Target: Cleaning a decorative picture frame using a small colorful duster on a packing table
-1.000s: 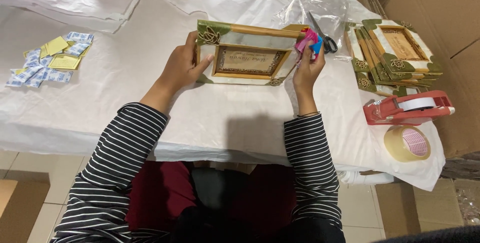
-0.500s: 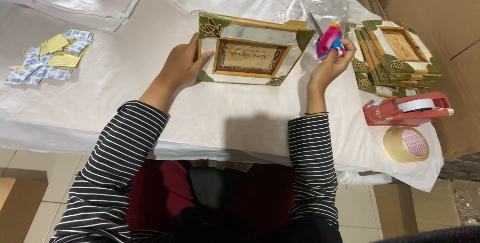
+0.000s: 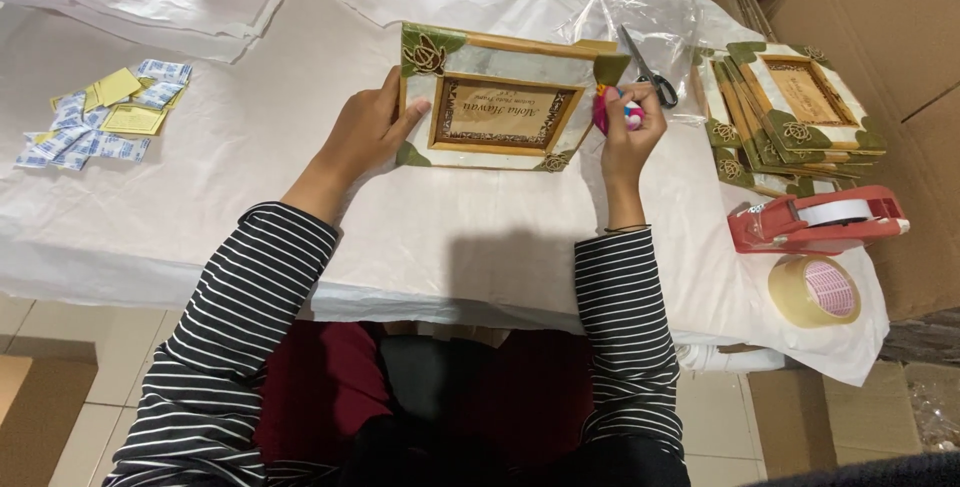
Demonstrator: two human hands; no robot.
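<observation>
A decorated picture frame (image 3: 500,97) with green corners and wooden trim lies on the white-covered table (image 3: 450,237). My left hand (image 3: 365,132) grips its left edge. My right hand (image 3: 630,132) sits just off the frame's right edge, closed around a small pink and blue object (image 3: 622,112) whose kind I cannot tell. A pair of scissors (image 3: 648,72) lies just beyond that hand on clear plastic film.
A stack of similar frames (image 3: 790,112) stands at the right. Nearer me are a red tape dispenser (image 3: 815,222) and a roll of tape (image 3: 815,290). Small blue and yellow packets (image 3: 100,117) lie at the left. Cardboard boxes (image 3: 880,7) stand at the right.
My right hand left the frame's right corner, rose with the pink object, then came down beside the frame's right edge. The frame shifted slightly. My left hand kept its hold.
</observation>
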